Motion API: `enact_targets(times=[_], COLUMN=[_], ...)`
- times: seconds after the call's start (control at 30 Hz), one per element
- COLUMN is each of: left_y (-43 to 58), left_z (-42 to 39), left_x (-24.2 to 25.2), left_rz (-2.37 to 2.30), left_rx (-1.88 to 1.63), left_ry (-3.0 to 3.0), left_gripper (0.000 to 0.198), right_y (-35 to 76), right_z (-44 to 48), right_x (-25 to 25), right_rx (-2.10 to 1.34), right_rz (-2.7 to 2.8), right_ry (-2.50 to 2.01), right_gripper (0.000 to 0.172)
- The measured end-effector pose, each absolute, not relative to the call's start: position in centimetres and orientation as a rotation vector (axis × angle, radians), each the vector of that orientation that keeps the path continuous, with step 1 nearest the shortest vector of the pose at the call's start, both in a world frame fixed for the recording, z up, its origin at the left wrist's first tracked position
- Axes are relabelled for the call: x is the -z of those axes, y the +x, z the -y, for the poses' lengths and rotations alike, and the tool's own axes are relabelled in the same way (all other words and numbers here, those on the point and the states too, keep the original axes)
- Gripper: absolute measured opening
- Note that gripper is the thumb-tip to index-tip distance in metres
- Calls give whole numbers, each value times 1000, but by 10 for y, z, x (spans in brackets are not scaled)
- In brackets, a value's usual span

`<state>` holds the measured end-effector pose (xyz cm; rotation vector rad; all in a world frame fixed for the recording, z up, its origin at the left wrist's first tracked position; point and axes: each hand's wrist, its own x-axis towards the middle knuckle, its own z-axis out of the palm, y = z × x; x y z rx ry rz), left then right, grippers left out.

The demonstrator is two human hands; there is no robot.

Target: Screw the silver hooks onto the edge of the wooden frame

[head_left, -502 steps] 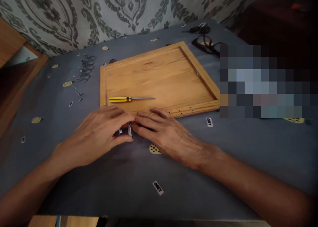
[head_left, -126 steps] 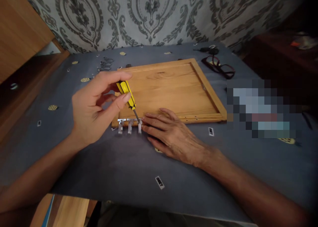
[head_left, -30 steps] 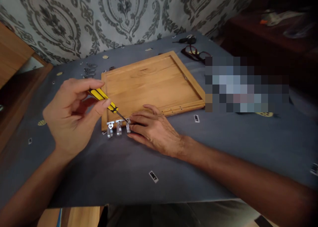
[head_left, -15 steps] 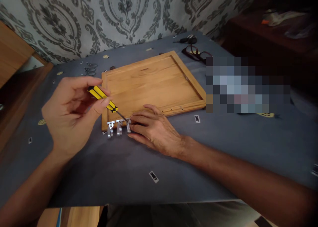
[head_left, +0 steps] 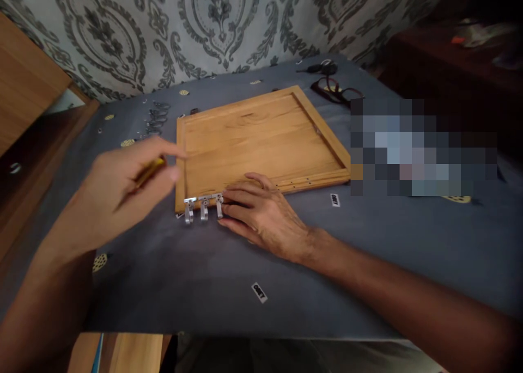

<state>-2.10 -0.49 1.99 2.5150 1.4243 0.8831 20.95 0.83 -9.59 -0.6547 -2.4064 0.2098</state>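
Observation:
My left hand [head_left: 110,188], smeared by motion, is closed around a screwdriver with a yellow handle [head_left: 150,172]; its tip does not show. It hovers over the left edge of a framed wooden panel [head_left: 249,144] lying flat on the table. My right hand [head_left: 265,215] presses its fingers at the panel's near edge, gripping the right end of a silver hook rail [head_left: 204,203]. Several metal hooks hang from this rail at the panel's near left corner. Whether the rail runs on under my fingers is hidden. Small dark holes dot the near edge right of my hand.
Several dark metal hooks or rings [head_left: 157,114] lie beyond my left hand. Eyeglasses [head_left: 337,92] and a key with a ring [head_left: 322,67] rest at the back right. A blurred-out object [head_left: 412,147] sits right of the panel. A patterned wall rises behind the blue-grey tablecloth [head_left: 196,291].
My left hand has drawn the screwdriver back from the hook rail and turned it, so its shaft no longer shows. My right hand stays on the panel edge. The view has shifted slightly.

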Motion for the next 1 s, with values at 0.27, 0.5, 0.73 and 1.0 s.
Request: enact_targets(times=[0.27,0.5,0.73,1.0], left_y=[-24,-14,-14,-9], left_z=[17,22,20,19], left_x=[3,12,14,14], left_rz=[-1541,-1554,-1629,-1675], left_rx=[39,84,137,235], left_ry=[2656,2678,2591,2532], left_gripper=[57,41,34,28], right_y=[210,210,209,210], right_z=[-8,-8,-8,-8], right_x=[96,96,97,97], right_rx=[-209,-194,-183,-180], right_rz=[2402,2399,2391,2395], right_ry=[-641,-642,-639,-635], right_gripper=[18,18,17,17])
